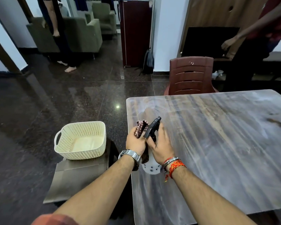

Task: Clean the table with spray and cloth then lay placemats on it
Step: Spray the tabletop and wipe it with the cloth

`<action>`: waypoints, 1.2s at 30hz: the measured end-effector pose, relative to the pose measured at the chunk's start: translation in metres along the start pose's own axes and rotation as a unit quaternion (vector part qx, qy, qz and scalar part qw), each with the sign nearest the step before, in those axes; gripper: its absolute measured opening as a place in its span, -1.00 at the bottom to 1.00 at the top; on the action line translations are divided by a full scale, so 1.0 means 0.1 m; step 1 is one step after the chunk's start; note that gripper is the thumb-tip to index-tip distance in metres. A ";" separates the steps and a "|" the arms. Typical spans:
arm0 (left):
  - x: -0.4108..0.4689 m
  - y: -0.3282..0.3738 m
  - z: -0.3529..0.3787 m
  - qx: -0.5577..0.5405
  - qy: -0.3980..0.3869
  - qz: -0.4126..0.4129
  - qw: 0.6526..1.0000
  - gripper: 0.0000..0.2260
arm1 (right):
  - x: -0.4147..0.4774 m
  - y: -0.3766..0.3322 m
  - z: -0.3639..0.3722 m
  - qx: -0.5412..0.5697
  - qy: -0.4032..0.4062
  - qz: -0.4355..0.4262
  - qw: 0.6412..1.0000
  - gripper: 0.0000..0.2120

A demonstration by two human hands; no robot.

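Two bare forearms reach forward from the bottom edge, an orange sleeve showing at the left elbow. The left hand, with a metal watch on its wrist, has its fingers closed around a bunched checked cloth, red-brown and pale, that sticks up above the fist. The right hand, with red threads and a bangle on its wrist, grips the neck of a spray bottle: white body, black trigger head pointing up and away. Both hands are held close together over the near left corner of the table, whose glossy streaked brown-grey top looks smeared. Left of the table, a cream perforated basket sits on stacked brown placemats on a low stand.
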State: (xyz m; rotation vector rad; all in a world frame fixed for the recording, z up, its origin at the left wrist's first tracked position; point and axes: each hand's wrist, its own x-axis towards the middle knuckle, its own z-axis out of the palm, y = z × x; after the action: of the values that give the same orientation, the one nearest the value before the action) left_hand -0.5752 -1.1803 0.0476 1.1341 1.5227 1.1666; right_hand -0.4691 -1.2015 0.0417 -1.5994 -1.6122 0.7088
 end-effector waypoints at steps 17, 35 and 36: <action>0.30 -0.32 0.39 0.020 0.050 -0.141 0.989 -0.89 | 0.39 0.56 -0.25 0.064 0.106 0.317 0.940 -0.80; 0.29 -0.48 1.18 0.042 0.142 -0.192 0.970 -0.89 | 1.01 1.33 -1.12 0.032 0.048 0.285 0.957 -0.89; 0.29 -0.47 1.21 0.043 0.148 -0.190 0.970 -0.89 | 1.03 1.32 -1.11 0.034 0.046 0.276 0.960 -0.88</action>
State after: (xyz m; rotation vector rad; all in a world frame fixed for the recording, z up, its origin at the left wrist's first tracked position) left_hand -0.4704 -1.1372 -0.0218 0.6950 1.9352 1.0418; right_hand -0.2969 -1.1034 0.0104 -2.0198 -1.0588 0.9421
